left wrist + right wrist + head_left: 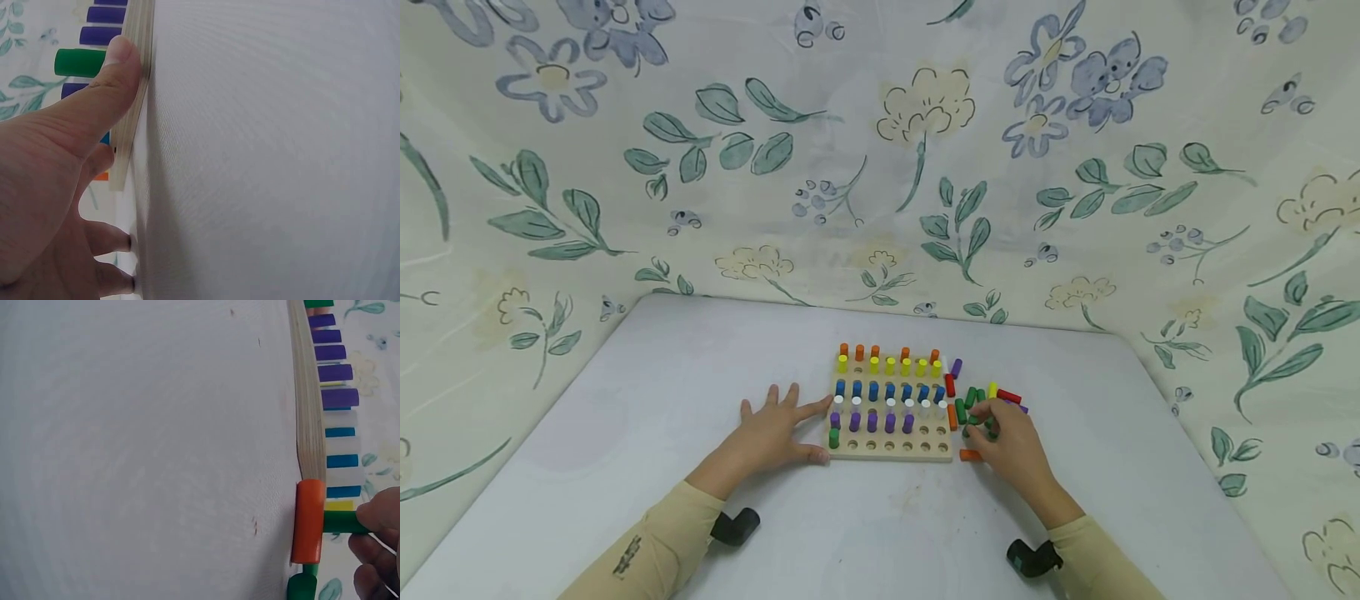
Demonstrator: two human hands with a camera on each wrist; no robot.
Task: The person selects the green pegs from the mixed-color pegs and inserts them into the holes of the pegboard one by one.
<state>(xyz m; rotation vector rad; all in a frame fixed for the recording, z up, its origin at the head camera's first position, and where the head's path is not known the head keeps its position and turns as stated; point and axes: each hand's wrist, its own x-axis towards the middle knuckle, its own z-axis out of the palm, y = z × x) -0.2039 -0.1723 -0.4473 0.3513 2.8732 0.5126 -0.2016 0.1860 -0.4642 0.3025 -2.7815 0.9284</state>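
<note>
In the head view, a pale wooden pegboard (887,456) lies on the white bench (850,533), a little right of the frame's middle and below it, with orange, yellow, blue, white and purple pegs upright in rows and one standing green peg (834,439) at its lower left corner; to the right of that peg the front row shows bare holes. At the board's left edge, the left hand (767,437) spreads its fingers, the grip apart, forefinger and thumb reaching the wood. Right of the board, the right hand (1009,442) bends over loose pegs: a loose green peg (962,411), a red peg (1008,395), a yellow peg (992,390) and, lower down, a lying orange peg (971,456). Floral cloth (925,250) fills the top of the frame. In the left wrist view, the thumb lies along the board's edge at upper left, next to the standing green peg, while two fingertips touch the bench at lower left. In the right wrist view, at lower right, the grip is clamped on a held green peg (342,522), pinched between thumb and finger; the lying orange peg shows just left of it, whether touching I cannot tell.
</note>
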